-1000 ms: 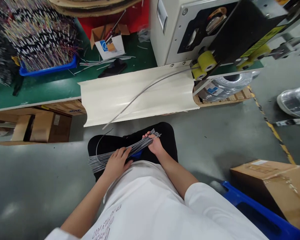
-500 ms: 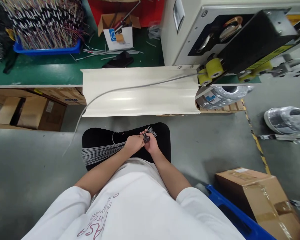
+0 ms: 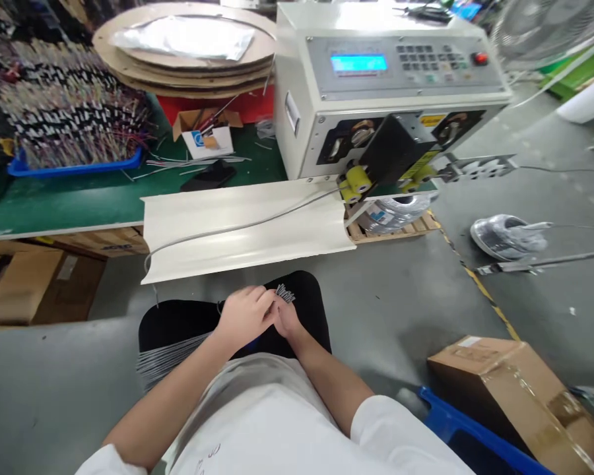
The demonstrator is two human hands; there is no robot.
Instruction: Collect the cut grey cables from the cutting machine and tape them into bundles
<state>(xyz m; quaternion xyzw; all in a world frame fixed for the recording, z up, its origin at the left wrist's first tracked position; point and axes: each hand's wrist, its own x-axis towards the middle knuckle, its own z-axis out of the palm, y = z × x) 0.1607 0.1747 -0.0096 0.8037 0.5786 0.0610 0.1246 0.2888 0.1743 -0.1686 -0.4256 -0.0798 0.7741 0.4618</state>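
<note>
A: How'll this bundle (image 3: 171,356) handle for us?

B: Light per strand, prob. a bit of heft all together. Semi-stiff, we'd guess: springy, bends OK, might kink if we fold it hard. Smooth jackets, so strands could slide lengthwise past each other. Not fragile, AFAICT.

A: Where do we take hold?

B: Round the gathered end, nr the lap's (image 3: 178,320) right side, w/ a 2nd hold approx. midway so the loose end doesn't splay. Snug, not crushing.

A: And our grip rn?

B: R hand (image 3: 286,318) is wrapped round the gathered end, tips poking out past it toward the lap's far edge. L hand (image 3: 245,316) lies over the bundle, palm down, fingers against the R hand. Can't tell if it's clasping strands too, b/c its underside is hidden.

A: Where's the rest of it?

B: Across the lap, running under the L hand & forearm & fanning out to the lap's left edge.

A: Looks?

B: Thin grey wires, lots of 'em, roughly parallel. Fanned part is nearly straight, w/ small gaps btwn strands. Tips at the R hand are paler, bunched tight & a bit uneven. Can't get an exact no.
</note>
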